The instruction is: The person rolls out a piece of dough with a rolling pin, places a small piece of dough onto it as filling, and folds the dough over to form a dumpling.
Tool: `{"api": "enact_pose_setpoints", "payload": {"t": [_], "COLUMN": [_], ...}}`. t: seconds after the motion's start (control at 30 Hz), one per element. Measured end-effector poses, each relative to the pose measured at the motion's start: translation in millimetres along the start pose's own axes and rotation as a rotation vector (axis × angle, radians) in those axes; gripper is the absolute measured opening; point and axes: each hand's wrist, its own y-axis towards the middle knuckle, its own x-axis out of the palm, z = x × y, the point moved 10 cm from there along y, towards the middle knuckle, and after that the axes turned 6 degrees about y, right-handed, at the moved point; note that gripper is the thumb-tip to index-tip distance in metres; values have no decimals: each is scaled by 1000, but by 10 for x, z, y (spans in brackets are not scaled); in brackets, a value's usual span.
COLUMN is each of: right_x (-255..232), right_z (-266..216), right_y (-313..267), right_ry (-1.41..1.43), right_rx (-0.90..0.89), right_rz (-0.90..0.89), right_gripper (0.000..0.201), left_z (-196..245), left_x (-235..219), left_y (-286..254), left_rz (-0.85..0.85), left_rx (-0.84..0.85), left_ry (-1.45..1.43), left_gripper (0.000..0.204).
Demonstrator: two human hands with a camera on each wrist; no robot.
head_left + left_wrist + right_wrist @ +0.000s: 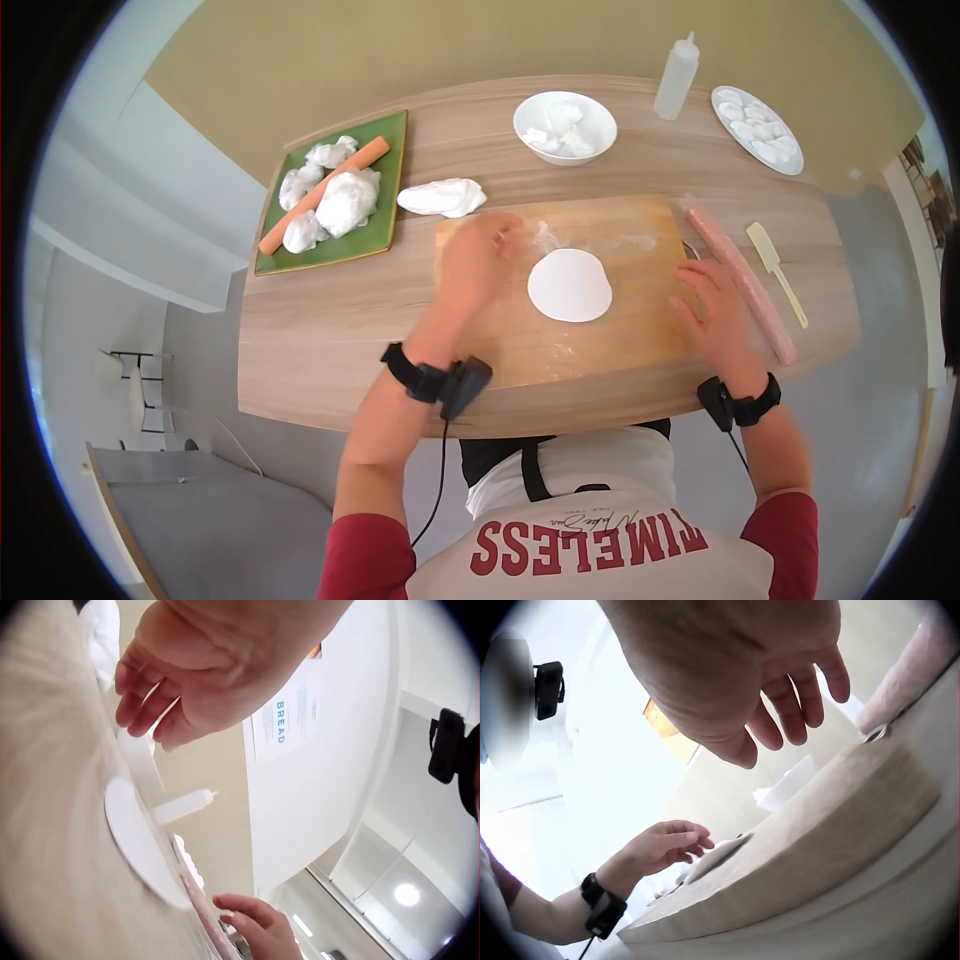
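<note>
A flat white round sheet (570, 286), like rolled dough, lies on the wooden board (640, 345). My left hand (482, 258) hovers over the board's left part, fingers loosely bent and holding nothing. In the left wrist view, the fingers of this left hand (187, 694) hang relaxed above the white sheet (139, 840). Over the board's right edge is my right hand (718, 312), its fingers spread and slightly bent around no object. The right wrist view shows this right hand (772, 682) raised above the board (817, 832), by a small metal ring (879, 733).
A long pink roll (740, 285) and a cream spatula (778, 272) lie right of the board. Behind stand a white bowl (530, 142), a squeeze bottle (677, 80) and a white plate (790, 165). At left are a white bundle (442, 198) and a loaded green tray (385, 190).
</note>
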Motion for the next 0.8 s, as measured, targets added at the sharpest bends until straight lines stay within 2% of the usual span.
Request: {"api": "enact_pose_setpoints", "payload": {"t": [0.03, 0.1, 0.13, 0.2, 0.23, 0.3, 0.33, 0.4, 0.43, 0.5, 0.53, 0.6, 0.67, 0.8], "right_x": [42, 129, 154, 203, 225, 209, 207, 144, 125, 66, 71, 128, 254, 431], "right_z": [-71, -198, -226, -281, -280, -292, -294, -298, -294, -333, -380, -548, -785, -1245], "right_y": [8, 30, 41, 44, 36, 23, 10, -10, -5, 9, 34, 150, 289, 429], "right_ry": [6, 104, 106, 167, 161, 175, 167, 179, 170, 187, 184, 286, 358, 600], "right_rx": [-7, -25, -27, -58, -51, -64, -52, -26, -19, -35, -32, -40, -99, -157], "right_rz": [-2, -26, -23, -22, -21, 13, 13, 66, 67, 106, 106, 96, 54, -32], "right_gripper": [29, 26, 26, 25, 25, 24, 24, 22, 22, 23, 23, 26, 29, 35], "left_z": [-103, -83, -206, -326, -362, -532, -510, -529, -457, -297, -167, 76, 223, 377], "left_x": [-87, -459, -475, -437, -437, -230, -254, -231, -302, -502, -497, -368, -274, -258], "left_y": [84, 239, 338, 485, 536, 676, 708, 757, 730, 599, 459, 65, -305, -672], "left_rz": [6, 240, 242, 295, 291, 87, 77, -167, -172, -151, -203, -432, -558, -631], "left_rx": [-6, 245, 247, 325, 330, 265, 272, 155, 163, 159, 213, 145, 108, 104], "left_ry": [4, 281, 284, 505, 499, 502, 493, 403, 396, -6, -188, -490, -602, -766], "left_gripper": [30, 38, 38, 43, 43, 46, 46, 46, 46, 44, 41, 41, 43, 47]}}
